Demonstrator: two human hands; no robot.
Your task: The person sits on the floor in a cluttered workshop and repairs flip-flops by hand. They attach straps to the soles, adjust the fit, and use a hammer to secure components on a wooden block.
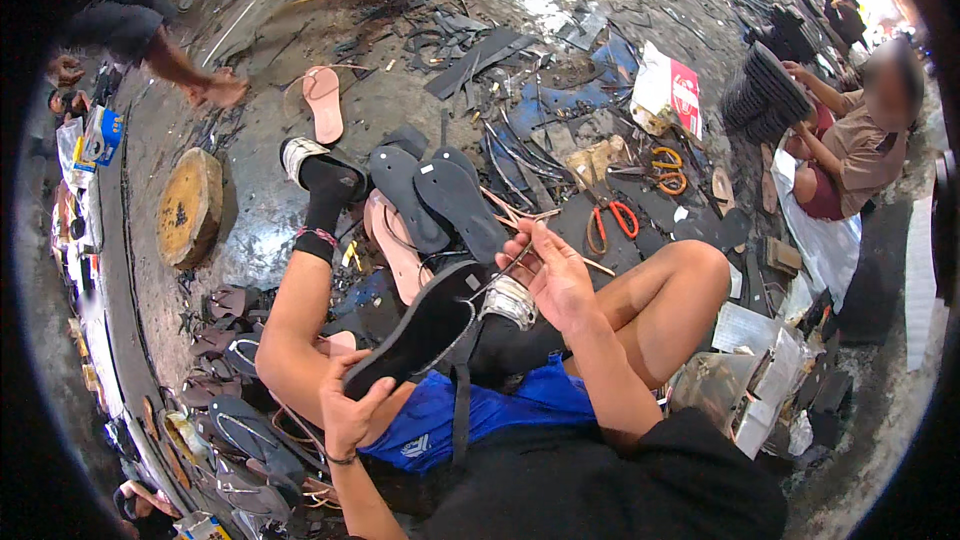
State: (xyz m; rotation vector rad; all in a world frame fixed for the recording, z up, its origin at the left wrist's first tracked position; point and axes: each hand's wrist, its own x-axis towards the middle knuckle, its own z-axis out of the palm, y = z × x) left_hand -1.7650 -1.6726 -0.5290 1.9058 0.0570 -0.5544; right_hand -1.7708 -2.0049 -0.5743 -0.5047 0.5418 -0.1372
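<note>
A black sandal is tilted above my lap. My left hand is closed round its heel end, thumb on the upper face. My right hand pinches a thin dark strap that runs up from the sandal's front part; the fingertips hide its end. Just beyond lie two dark grey soles with small white stickers, partly over a pink sole. Scissors with red-orange handles rest to the right of my right hand.
Another pair of scissors with yellow-orange handles lies among cut scraps. A round wooden block stands at left, near a pink sandal. Finished-looking sandals pile up by my left leg. At right a seated person holds stacked black soles.
</note>
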